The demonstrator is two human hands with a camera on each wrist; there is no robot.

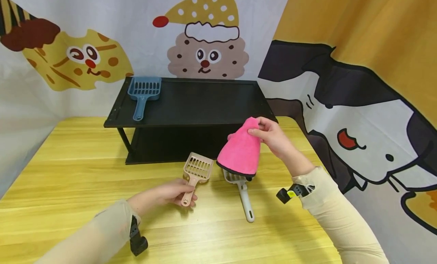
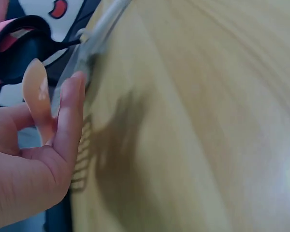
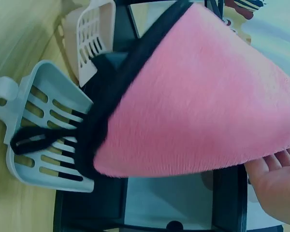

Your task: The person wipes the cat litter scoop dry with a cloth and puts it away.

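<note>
Beige sleeves (image 1: 345, 226) cover both forearms at the near edge of the head view, each fitted with a black wrist strap (image 1: 134, 228) carrying a small black device. Below them extends a wood-grain table (image 1: 170, 241).

Left hand (image 1: 172, 192): grasping. Thumb and fingers pinch the handle of a pinkish-beige slotted scoop (image 1: 193, 179), slotted head directed away from the person. Its slotted shadow falls on the table in the left wrist view.

Grey-white scoop (image 1: 245, 198): rests on the table to the right of the beige scoop, handle toward the person.

Right hand (image 1: 273, 137): grasping. Thumb and fingers pinch the narrow top of a pink fabric piece (image 1: 240, 152), which hangs with its wide, black-trimmed edge downward. This piece partly covers the grey-white scoop's head in the head view; contact between the two cannot be determined.

Black two-tier stand (image 1: 211, 101): stands behind both hands. Blue slotted scoop (image 1: 140, 108): lies on the left end of the upper tier, handle toward the person.

Cartoon-printed curtain (image 1: 136, 10): hangs behind the stand.
</note>
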